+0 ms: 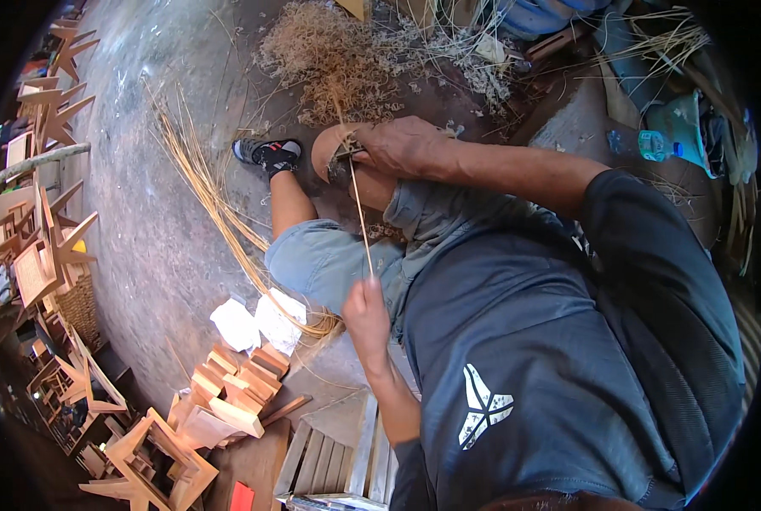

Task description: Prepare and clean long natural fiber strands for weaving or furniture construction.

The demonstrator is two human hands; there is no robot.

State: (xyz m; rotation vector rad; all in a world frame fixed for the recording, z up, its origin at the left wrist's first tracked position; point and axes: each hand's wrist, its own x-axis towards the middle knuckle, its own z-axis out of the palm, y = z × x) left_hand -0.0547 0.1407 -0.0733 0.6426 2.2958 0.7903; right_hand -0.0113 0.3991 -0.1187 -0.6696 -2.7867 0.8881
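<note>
My left hand [367, 313] is closed around one end of a thin, pale cane strip [359, 209], which looks like rattan. The strip runs taut from there up to my bent right knee [323, 157], over a dark pad [340, 170] lying on it. At that pad my right hand [402, 146] presses down with curled fingers, and the strip passes beneath them. Whatever else those fingers grip is hidden. Beyond the knee, the strip's far end points into a heap of curly brown shavings [329, 60].
A bundle of long cane strips [202, 192] lies on the concrete floor at left. Stacked wood blocks [236, 387], white paper [278, 322] and a slatted wooden piece [325, 460] are nearer. Wooden furniture frames [48, 255] line the left; a water bottle [657, 146] lies at right.
</note>
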